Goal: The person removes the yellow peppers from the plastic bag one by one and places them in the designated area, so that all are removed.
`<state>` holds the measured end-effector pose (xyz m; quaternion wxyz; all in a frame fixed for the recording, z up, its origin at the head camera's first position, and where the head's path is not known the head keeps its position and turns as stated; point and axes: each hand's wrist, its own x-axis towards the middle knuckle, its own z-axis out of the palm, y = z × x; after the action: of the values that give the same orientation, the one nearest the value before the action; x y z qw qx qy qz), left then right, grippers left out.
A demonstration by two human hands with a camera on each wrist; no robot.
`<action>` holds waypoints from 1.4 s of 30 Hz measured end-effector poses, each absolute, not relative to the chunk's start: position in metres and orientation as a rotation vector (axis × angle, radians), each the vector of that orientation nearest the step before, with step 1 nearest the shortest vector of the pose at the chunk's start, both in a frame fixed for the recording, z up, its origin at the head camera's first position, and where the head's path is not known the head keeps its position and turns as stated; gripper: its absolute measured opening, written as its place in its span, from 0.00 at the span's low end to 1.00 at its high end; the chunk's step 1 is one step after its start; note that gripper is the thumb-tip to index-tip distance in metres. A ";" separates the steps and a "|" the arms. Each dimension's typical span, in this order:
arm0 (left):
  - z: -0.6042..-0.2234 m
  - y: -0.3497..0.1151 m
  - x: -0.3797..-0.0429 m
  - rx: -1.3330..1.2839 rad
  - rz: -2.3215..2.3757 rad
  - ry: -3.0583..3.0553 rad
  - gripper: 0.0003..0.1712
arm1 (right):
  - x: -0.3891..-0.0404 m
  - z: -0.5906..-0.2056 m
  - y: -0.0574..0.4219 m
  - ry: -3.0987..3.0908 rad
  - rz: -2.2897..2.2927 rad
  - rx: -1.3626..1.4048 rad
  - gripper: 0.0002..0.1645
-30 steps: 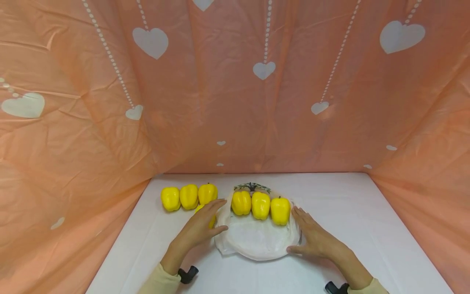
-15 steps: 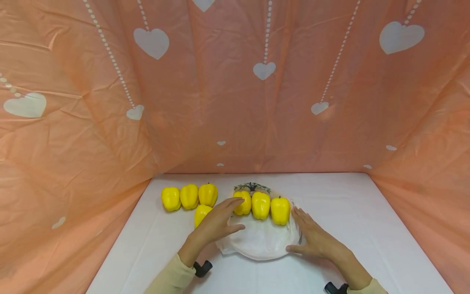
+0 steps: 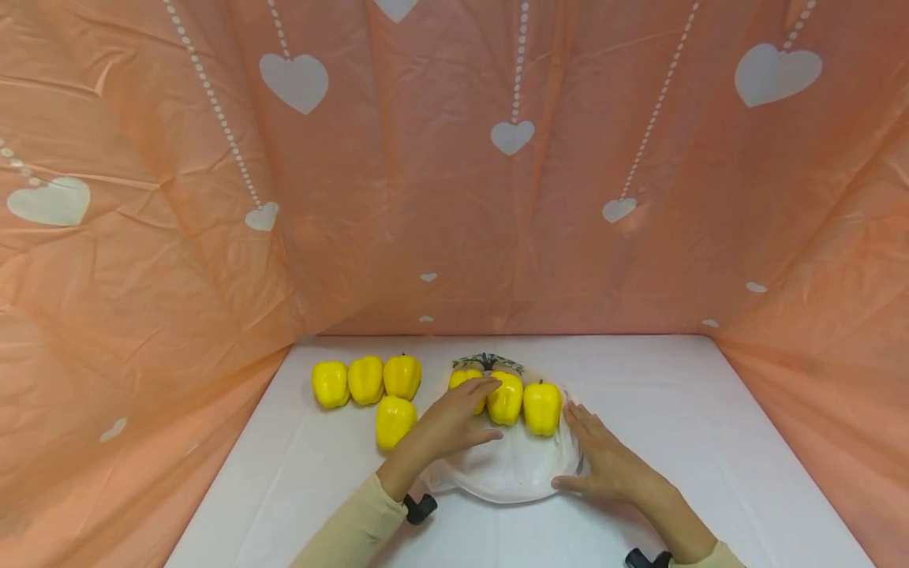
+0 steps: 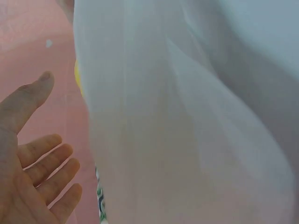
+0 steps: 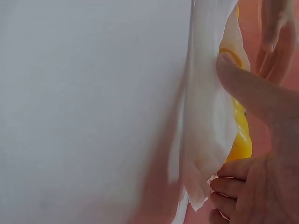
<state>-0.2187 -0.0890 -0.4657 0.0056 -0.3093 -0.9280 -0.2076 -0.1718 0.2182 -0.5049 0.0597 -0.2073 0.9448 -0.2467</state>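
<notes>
Sitting side by side toward the far part of a pale, thin bag (image 3: 504, 473), three yellow bell peppers (image 3: 507, 404) form a slightly bowed row within its soft rim, which probably keeps them from rolling. The bag lies spread on the desk (image 3: 710, 442), its rounded edge toward the person, perhaps so that its mouth stays wide. The right hand (image 3: 604, 457) stands against its right side, fingers extended and slightly bent, thumb well apart, pinching nothing; it seems placed there to steady the loose wall. The left hand (image 3: 450, 422) hovers over the left part of the bag, fingers relaxed and nearly straight, thumb spread away, with nothing in the palm. To the left, three more yellow peppers (image 3: 366, 380) touch in a row, and a single pepper (image 3: 394, 422) sits just in front of the rightmost, apparently grouped to stay within reach. An orange curtain (image 3: 426, 197) hangs behind.

The left hand hides much of the leftmost pepper in the bag; whether it touches that pepper is unclear. Only part of a dark tree print (image 3: 488, 361) shows beyond the row. In the wrist views the bag's wall covers most of the peppers, and how firmly the right fingers press is impossible to tell.
</notes>
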 end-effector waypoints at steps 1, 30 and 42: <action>-0.466 -0.086 -0.219 -0.971 -0.651 -2.913 0.46 | -0.171 -0.505 0.218 2.861 -0.744 -0.632 0.76; -0.488 -0.031 -0.242 -1.020 -0.342 -2.843 0.53 | -0.171 -0.503 0.219 2.889 -0.727 -0.701 0.74; -0.490 -0.020 -0.240 -0.994 -0.217 -2.838 0.54 | -0.173 -0.505 0.220 2.859 -0.741 -0.673 0.75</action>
<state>-0.2404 -0.0199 -0.4902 0.0633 -0.3289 -0.9395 -0.0719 -0.1732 0.2197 -0.5052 0.0563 -0.2219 0.9423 -0.2443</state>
